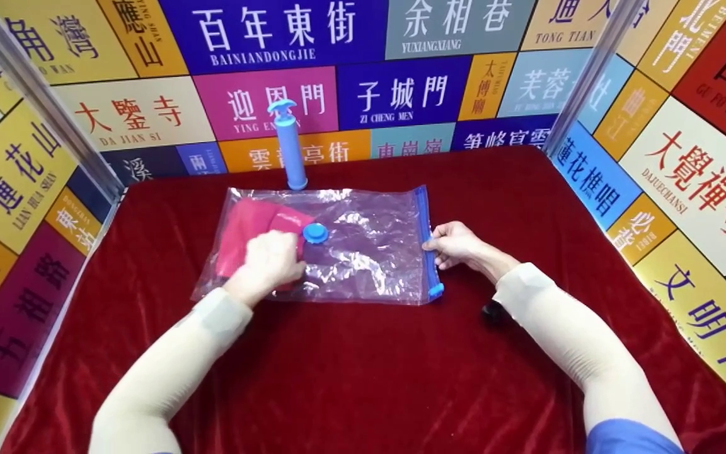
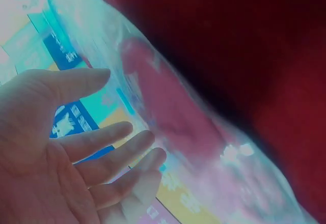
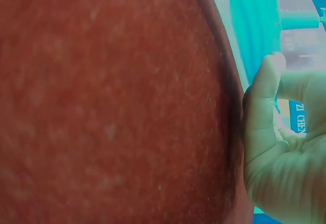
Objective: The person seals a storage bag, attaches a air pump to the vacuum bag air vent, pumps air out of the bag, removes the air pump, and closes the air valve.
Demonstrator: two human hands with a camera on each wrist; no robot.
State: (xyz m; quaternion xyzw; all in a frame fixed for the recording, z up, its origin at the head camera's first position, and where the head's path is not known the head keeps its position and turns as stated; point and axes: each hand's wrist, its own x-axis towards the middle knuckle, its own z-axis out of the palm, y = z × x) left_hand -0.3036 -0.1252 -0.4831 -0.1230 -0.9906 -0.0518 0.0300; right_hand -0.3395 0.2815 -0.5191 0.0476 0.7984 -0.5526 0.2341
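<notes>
Blue strip (image 1: 423, 214) pinched w/ R hand (image 1: 457, 246); L hand (image 1: 270, 260) loose-fingered o/ bag (image 1: 369, 249).

Covered in dark red velvety cloth (image 1: 350, 372). Directly on it: clear plastic bag (image 1: 369, 252) spread out, blue pump (image 1: 292, 151) upright just behind bag, small black object (image 1: 492, 312) at right, partly hidden.

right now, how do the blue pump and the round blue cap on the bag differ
The pump is tall and slim with a handle on top; the cap is a low disc. The pump is much larger than the cap. The pump stands behind the bag, while the cap sits on it. Both are blue.
</notes>
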